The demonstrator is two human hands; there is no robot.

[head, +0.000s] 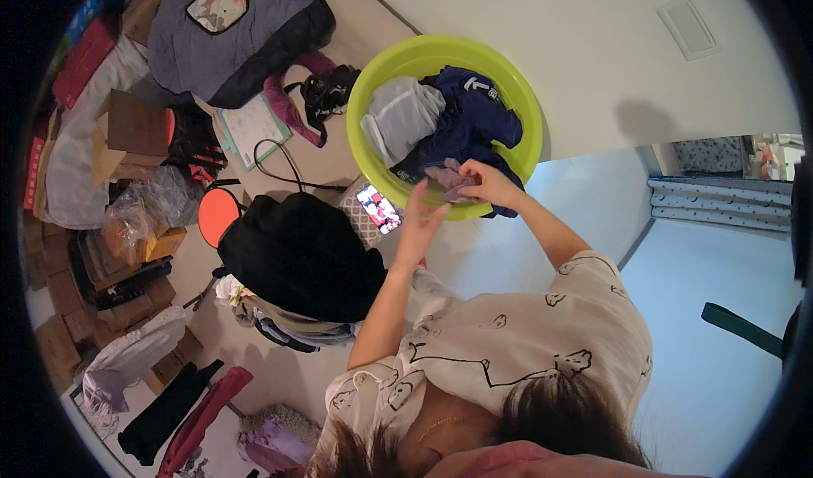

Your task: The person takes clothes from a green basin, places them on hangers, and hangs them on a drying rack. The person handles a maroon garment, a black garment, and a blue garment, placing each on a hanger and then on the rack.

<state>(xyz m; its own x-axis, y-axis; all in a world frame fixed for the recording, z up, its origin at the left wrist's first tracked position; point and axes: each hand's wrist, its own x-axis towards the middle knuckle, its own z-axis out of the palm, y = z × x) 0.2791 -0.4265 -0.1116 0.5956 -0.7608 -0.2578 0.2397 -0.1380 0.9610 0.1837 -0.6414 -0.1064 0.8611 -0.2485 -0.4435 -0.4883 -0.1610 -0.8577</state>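
Observation:
My right hand (492, 184) pinches a small mauve cloth (450, 176) over the near rim of a lime-green plastic tub (362, 90). Just left of the cloth is my left hand (420, 217), fingers apart and slightly blurred; whether its fingertips touch the cloth is hard to tell. Inside the tub, a white-grey garment (400, 119) lies bunched on the left. Navy blue garments (473, 119) with white print fill the middle and right, and dark fabric hangs over the near right rim.
A lit smartphone (380, 209) rests on a patterned surface (356, 214) beside the tub. Left of my left arm is a heap of clothes topped by black fabric (298, 256). Cardboard boxes (136, 125) and a grey quilted cover (267, 33) lie farther left. A white wall (591, 52) stands behind the tub.

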